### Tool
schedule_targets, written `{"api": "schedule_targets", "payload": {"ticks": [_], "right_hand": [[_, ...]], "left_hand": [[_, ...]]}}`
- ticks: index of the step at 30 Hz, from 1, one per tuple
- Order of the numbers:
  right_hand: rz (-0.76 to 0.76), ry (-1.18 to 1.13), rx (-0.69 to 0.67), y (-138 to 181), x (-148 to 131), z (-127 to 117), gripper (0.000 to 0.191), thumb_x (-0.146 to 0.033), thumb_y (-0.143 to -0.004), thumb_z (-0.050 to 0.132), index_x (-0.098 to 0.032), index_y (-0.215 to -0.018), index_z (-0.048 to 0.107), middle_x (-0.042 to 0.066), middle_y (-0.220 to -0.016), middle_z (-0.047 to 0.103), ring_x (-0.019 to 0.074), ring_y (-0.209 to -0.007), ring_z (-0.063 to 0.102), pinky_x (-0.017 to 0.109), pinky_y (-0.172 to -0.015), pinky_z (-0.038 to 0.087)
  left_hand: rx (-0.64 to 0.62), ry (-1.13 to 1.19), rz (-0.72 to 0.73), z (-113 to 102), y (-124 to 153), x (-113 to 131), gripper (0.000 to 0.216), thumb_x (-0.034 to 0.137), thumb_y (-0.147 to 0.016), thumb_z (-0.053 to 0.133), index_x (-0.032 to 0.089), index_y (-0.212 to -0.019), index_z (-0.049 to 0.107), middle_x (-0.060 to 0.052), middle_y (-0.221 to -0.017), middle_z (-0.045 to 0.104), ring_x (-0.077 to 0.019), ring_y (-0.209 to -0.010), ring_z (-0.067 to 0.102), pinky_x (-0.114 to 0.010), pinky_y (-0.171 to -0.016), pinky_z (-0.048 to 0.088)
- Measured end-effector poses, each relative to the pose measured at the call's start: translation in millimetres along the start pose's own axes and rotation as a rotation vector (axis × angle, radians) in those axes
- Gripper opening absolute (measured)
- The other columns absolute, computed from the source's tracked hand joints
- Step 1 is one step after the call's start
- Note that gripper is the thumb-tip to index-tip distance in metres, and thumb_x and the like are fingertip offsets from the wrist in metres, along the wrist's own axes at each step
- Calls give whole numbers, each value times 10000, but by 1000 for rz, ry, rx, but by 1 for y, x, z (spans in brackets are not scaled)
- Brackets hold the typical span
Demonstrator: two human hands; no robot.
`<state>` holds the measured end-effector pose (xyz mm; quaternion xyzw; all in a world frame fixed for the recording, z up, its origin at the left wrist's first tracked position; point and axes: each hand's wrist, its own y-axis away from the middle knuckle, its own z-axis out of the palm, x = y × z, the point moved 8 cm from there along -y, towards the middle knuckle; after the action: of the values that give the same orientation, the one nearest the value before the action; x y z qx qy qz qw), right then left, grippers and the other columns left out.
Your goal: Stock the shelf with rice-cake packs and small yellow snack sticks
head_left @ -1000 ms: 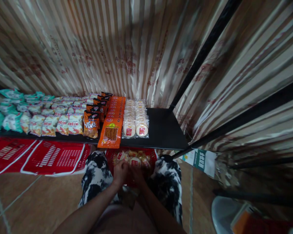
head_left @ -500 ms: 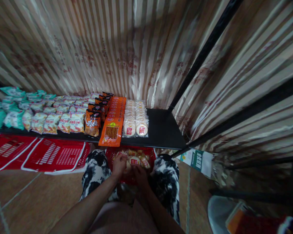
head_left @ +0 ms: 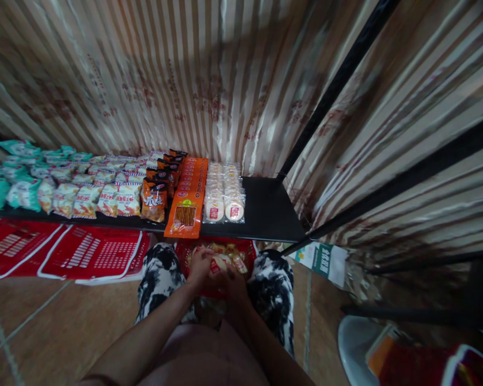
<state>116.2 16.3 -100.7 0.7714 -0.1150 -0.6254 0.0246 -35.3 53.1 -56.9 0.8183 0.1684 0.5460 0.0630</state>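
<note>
Between my knees sits a red basket (head_left: 249, 251) with several small wrapped snacks (head_left: 238, 260) in it. Over the basket, my left hand (head_left: 201, 265) is closed on a pale round rice cracker packet (head_left: 219, 264) with a red label. My right hand (head_left: 234, 284) grips the same packet from the other side, its fingers partly hidden in shadow. On the black shelf (head_left: 265, 206) ahead, two rows of similar rice cracker packets (head_left: 234, 209) stand beside a flat orange snack pack (head_left: 185, 214).
Orange-black bags (head_left: 153, 201), white snack bags (head_left: 86, 201) and green bags (head_left: 24, 194) line the shelf's left part. Red baskets (head_left: 90, 254) lie below it. Black metal bars (head_left: 338, 86) slant at the right, near a white stool (head_left: 356, 348). Striped curtain (head_left: 209, 80) hangs behind.
Both hands have drawn closer together around the rice cracker packet, which now sits higher between them. The view has shifted slightly; the shelf goods have stayed in place.
</note>
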Motion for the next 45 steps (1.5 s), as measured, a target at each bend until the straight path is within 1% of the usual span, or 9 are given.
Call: {"api": "schedule_targets", "payload": {"ticks": [7,11,18,24,28,30,32,40,45], "right_hand": [[191,-206,118,-5,15,-16,471,-578,-605,596,-165,-824,652,66,-778,699,236,-743,629,340,-647,517],[206,-280,134,-6,6,-19,445,-525,-600,613,-145,-828,652,62,-800,697,232,-775,624,324,-680,505],[94,20,152,-16,-26,-36,327,-436,-654,565,-209,-867,663,28,-834,692,207,-784,616,302,-692,492],[-95,426,-211,-21,-73,-33,281,-330,-735,507,-256,-971,641,-9,-858,687,157,-749,604,250,-691,443],[-288,688,-511,-12,-97,-11,337,-209,-707,520,-244,-1024,628,16,-905,692,168,-805,616,239,-716,414],[-311,800,-544,-11,-100,-5,380,-193,-701,520,-225,-1070,603,44,-940,690,194,-864,620,251,-736,407],[-286,872,-520,-12,-98,-5,400,-214,-719,517,-199,-1115,571,71,-942,687,212,-881,622,261,-732,403],[-223,785,-426,-13,-89,-11,437,-324,-755,530,-180,-1168,527,57,-872,677,202,-839,619,255,-719,405],[-169,620,-341,-15,-87,-21,462,-320,-736,572,-212,-1181,514,26,-887,670,163,-781,617,241,-710,429]], "left_hand": [[17,18,-36,-6,-8,-15,188,162,-690,544,148,-846,649,-34,-807,679,-146,-767,626,-237,-696,481],[-18,-22,-59,0,-5,-23,178,160,-691,528,163,-831,638,-17,-767,672,-145,-762,621,-230,-681,479],[-1,47,-9,-2,-3,-18,231,181,-749,469,145,-945,585,-59,-899,660,-151,-820,625,-277,-763,490],[122,-179,286,-22,12,18,307,156,-723,482,170,-1005,603,-95,-1095,616,-218,-1059,549,-391,-958,410],[-136,-237,465,0,25,35,380,144,-705,504,218,-1064,606,-56,-1151,616,-209,-1122,517,-387,-1025,353],[-301,-203,447,14,29,33,462,134,-693,507,238,-1139,569,-41,-1163,617,-195,-1096,542,-356,-996,385],[-362,-157,390,20,30,26,485,152,-707,501,228,-1185,535,-50,-1162,620,-193,-1067,563,-333,-946,424],[-380,-96,278,23,25,5,232,281,-750,514,186,-912,649,-53,-901,690,-184,-847,611,-255,-726,463],[-273,-33,166,16,19,2,220,271,-742,488,147,-836,645,-30,-730,660,-152,-671,580,-239,-618,436]]}}
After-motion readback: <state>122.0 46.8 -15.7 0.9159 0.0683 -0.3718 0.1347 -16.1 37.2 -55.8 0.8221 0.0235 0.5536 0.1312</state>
